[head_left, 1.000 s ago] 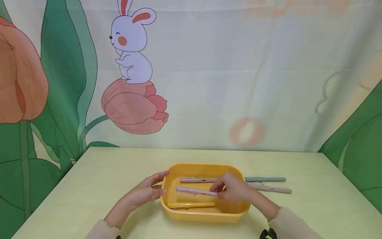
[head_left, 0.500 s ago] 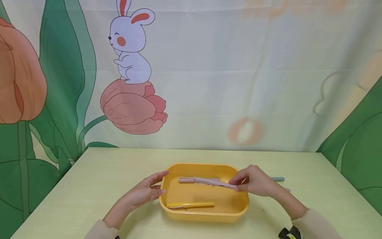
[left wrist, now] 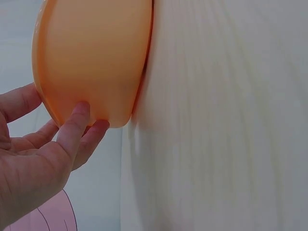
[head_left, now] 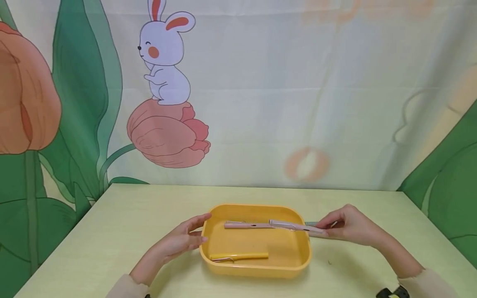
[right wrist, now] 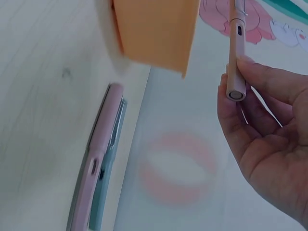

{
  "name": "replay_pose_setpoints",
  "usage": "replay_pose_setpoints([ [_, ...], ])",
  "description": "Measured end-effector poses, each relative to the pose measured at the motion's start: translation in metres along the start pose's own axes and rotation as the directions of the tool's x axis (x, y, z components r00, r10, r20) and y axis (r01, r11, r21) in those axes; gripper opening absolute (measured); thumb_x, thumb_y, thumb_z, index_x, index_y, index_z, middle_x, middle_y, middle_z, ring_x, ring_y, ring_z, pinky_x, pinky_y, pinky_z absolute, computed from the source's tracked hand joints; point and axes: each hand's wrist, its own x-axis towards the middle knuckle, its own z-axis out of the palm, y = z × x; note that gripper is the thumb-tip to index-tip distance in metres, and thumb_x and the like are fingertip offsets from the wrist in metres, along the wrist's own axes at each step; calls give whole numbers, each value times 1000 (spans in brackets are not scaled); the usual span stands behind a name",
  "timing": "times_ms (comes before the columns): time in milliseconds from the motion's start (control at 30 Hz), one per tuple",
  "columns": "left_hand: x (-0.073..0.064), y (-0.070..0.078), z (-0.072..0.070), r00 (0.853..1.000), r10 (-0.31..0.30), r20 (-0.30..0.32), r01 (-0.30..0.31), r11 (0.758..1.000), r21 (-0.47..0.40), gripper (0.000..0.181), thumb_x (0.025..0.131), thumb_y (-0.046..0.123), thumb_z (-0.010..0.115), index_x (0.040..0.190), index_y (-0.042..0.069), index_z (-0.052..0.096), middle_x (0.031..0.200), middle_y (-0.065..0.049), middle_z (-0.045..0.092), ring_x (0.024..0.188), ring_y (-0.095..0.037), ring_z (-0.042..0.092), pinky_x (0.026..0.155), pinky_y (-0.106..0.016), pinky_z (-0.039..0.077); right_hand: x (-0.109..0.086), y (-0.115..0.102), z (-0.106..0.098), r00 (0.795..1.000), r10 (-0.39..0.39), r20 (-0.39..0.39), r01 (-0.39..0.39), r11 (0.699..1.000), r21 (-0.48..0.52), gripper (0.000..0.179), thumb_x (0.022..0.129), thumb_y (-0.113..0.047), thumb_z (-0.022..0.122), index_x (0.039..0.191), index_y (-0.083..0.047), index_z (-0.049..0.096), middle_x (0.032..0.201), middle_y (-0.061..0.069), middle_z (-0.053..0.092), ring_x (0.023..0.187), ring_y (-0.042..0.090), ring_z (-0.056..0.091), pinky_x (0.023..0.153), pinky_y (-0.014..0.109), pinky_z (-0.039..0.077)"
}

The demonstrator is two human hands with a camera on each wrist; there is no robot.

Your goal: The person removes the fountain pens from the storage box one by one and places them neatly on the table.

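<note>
My right hand (head_left: 352, 225) pinches one end of a pale pink capped pen (head_left: 294, 225) between thumb and fingers. The pen's clip end reaches over the right rim of a yellow plastic tray (head_left: 257, 271). At the tray's left end, my left hand (head_left: 179, 238) rests spread fingers against the outer wall, as the left wrist view shows. Inside the tray lie a dusty-pink pen (head_left: 246, 225) toward the back and a yellow pen (head_left: 238, 255) along the front. On the table right of the tray, a pink pen (right wrist: 96, 154) lies beside a blue-green pen (right wrist: 107, 173), both partly hidden in the head view.
The pale table (head_left: 149, 207) carries the tray and ends at a printed fabric backdrop (head_left: 253, 103) with a rabbit and tulips. A tiny dark speck (head_left: 329, 262) lies on the tabletop right of the tray.
My right hand has lifted the pale pink pen from the tray's middle and carried it right, past the right rim. My left hand stays at the tray's left end.
</note>
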Motion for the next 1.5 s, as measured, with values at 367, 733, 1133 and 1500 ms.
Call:
replay_pose_setpoints([
  [367, 1, 3, 1, 1000, -19, -3, 19, 1000, -8, 69, 88, 0, 53, 144, -3, 12, 143, -29, 15, 128, -43, 29, 97, -40, 41, -41, 34, -24, 998, -60, -36, 60, 998, -14, 14, 81, -5, 66, 94, 0, 70, 89, -10, 68, 72, 1, 59, 55, 23, 52],
  [733, 0, 1, 0, 1000, -22, -12, 22, 1000, -11, 68, 88, -2, 52, 144, -3, 13, 143, -30, 15, 128, -43, 29, 97, -40, 41, -65, 73, -34, 999, 20, -32, -19, 999, 30, 14, 80, -2, 66, 93, 3, 69, 85, -10, 69, 72, 1, 61, 56, 24, 53],
  [1133, 0, 2, 1, 1000, -17, -7, 17, 1000, -15, 68, 88, -2, 52, 143, -4, 13, 143, -30, 15, 128, -43, 29, 96, -39, 42, -66, 101, -33, 997, 70, 35, -71, 997, 21, 18, 80, -3, 65, 95, 8, 68, 88, -9, 68, 77, -3, 56, 57, 21, 51],
  [1500, 1, 0, 0, 1000, -22, -8, 22, 1000, -14, 69, 87, -2, 53, 144, -3, 13, 143, -30, 14, 128, -43, 29, 96, -39, 42, -57, 110, -29, 998, 13, 57, -11, 999, -44, 16, 77, -5, 70, 89, 5, 70, 84, -1, 70, 75, -2, 58, 53, 21, 51],
])
